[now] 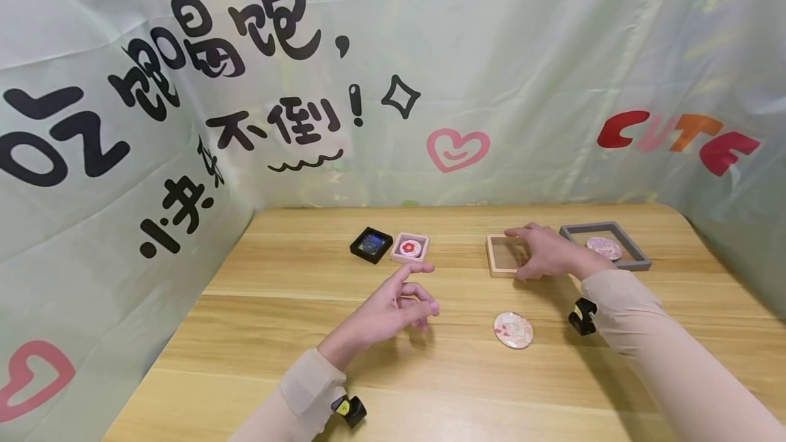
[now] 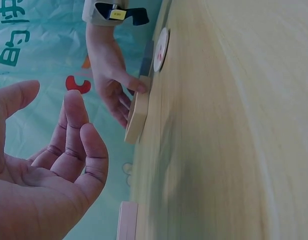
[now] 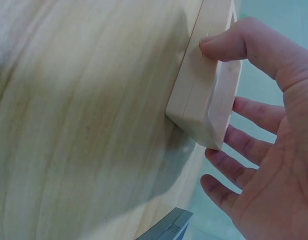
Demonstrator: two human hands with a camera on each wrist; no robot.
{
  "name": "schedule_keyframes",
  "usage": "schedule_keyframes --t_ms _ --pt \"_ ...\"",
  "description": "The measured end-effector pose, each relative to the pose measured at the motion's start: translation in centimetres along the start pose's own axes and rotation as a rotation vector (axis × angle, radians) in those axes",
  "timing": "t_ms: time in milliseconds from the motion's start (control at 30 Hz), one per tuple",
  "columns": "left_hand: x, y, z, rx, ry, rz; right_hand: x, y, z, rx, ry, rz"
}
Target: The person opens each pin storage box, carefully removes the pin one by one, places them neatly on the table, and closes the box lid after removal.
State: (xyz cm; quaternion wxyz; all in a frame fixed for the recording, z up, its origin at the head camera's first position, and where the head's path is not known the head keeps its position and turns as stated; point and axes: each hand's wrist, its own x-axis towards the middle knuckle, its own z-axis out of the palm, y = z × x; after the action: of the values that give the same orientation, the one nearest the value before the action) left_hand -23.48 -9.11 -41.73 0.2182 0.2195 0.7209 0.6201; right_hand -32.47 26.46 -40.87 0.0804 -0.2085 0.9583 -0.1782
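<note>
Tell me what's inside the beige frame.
Inside the beige frame, only a plain brownish surface shows. The right hand covers the frame's right side, so anything there can't be seen.

The surface [image 1: 430,387] shows wood grain with a smooth, faintly shiny finish. The beige frame [image 3: 189,97] looks like smooth matt plastic, its inner pane [image 1: 508,253] like thin clear film. The grey frame [image 1: 638,265] and pink case [image 1: 409,260] also look like matt plastic; the black case [image 1: 359,249] reads as dark plastic. The round badge [image 1: 513,330] is glossy. The backdrop [image 1: 522,33] is creased cloth with a soft sheen; the sleeves [image 1: 688,353] are matt fabric.
</note>
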Motion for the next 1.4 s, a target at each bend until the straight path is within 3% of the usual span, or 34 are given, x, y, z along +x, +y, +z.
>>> schedule_keyframes --t_ms 600,1400 --pt "0.13 -0.05 -0.11 -0.004 -0.013 -0.003 -0.12 0.35 -0.41 0.011 -0.052 -0.005" --pt "0.06 -0.19 -0.19 0.012 -0.010 0.000 -0.32 0.95 -0.66 0.029 -0.050 -0.025"
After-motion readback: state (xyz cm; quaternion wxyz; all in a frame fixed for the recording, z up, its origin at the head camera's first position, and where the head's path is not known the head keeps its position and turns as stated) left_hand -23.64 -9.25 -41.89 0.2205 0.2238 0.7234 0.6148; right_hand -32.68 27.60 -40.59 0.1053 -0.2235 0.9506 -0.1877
